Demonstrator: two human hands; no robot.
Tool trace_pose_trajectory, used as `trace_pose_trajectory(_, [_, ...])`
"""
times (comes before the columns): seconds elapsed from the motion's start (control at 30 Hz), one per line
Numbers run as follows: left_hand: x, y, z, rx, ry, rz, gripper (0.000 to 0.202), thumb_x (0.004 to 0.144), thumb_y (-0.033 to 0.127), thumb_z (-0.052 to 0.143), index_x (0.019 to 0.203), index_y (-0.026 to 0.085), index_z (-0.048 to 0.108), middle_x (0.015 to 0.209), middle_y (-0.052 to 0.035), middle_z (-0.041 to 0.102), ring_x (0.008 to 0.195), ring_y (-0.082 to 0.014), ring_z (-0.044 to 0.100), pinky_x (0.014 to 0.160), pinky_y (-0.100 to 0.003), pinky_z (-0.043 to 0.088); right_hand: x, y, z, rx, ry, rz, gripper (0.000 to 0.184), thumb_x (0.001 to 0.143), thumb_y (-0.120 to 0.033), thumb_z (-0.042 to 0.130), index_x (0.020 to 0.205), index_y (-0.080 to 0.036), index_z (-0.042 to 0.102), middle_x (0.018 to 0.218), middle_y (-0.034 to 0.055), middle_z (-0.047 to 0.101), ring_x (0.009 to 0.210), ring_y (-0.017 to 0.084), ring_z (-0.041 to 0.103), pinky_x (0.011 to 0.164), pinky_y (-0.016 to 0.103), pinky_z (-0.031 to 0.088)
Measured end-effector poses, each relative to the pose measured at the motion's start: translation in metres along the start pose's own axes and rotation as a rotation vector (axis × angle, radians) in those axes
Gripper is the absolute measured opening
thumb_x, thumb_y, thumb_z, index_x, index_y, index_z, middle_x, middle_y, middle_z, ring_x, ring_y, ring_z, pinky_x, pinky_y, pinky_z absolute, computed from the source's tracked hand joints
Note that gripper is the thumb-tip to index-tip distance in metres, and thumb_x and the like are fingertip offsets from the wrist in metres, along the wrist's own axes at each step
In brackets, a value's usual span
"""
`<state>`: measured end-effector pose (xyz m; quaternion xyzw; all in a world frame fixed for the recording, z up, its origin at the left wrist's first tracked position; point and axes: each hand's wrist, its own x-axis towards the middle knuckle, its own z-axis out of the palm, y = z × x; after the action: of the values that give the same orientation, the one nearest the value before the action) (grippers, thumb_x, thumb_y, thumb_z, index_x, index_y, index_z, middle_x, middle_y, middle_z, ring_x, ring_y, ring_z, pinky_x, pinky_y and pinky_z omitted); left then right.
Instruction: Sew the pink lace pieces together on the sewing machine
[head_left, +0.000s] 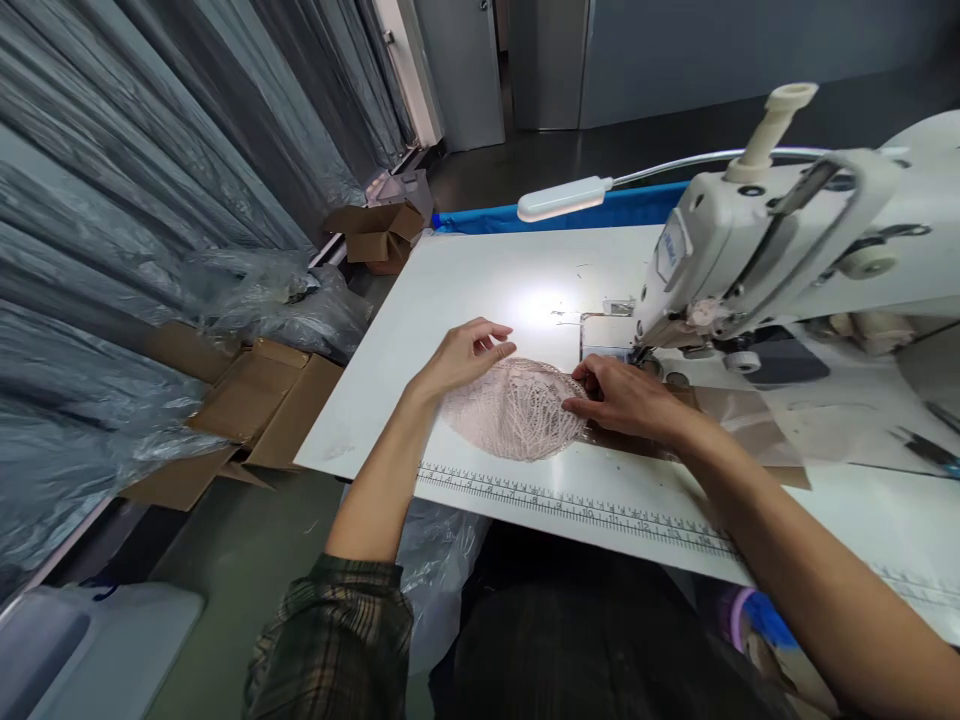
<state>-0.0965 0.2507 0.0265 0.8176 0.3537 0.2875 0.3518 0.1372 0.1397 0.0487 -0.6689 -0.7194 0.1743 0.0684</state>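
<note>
A pale pink lace piece (517, 415), rounded like a bra cup, lies on the white sewing table just left of the needle area. At its right edge, my right hand (619, 395) pinches the lace between thumb and fingers. Over the upper left edge of the lace is my left hand (469, 355), its thumb and fingers apart with nothing between them. Whether the left palm touches the lace, I cannot tell. The sewing machine (690, 260) stands to the right, with its presser foot (639, 355) close beyond my right hand.
A lit lamp (564, 198) on a bendy arm hangs over the table (465, 270). A printed ruler (570, 505) runs along the front edge. Dark-handled snips (926, 450) lie at far right. Cardboard boxes (262, 400) and clear plastic (315, 300) sit on the left.
</note>
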Motion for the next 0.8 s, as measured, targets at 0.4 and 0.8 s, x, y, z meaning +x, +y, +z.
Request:
trace_pose_trajectory(0.4, [-0.035, -0.036, -0.016, 0.027, -0.024, -0.108, 0.021, 0.079, 0.037, 0.071, 0.089, 0.02, 0.071, 0.09, -0.0044, 0.062, 0.079, -0.0157, 0.055, 0.071, -0.03, 0.045, -0.002, -0.001, 0.001, 0.039, -0.052, 0.046, 0.02, 0.084, -0.04, 0.058, 0.077, -0.022, 0.058, 0.065, -0.0003, 0.063, 0.061, 0.018, 0.059, 0.06, 0.03, 0.038])
trace_pose_trajectory(0.8, [-0.037, -0.021, -0.019, -0.267, 0.056, -0.036, 0.023, 0.085, 0.039, 0.065, 0.09, 0.018, 0.058, 0.077, -0.0017, 0.065, 0.069, -0.012, 0.061, 0.064, -0.025, 0.049, 0.002, -0.004, 0.011, 0.489, 0.186, 0.03, 0.03, 0.082, -0.039, 0.059, 0.103, -0.018, 0.056, 0.07, -0.0006, 0.058, 0.058, 0.014, 0.051, 0.054, 0.026, 0.04])
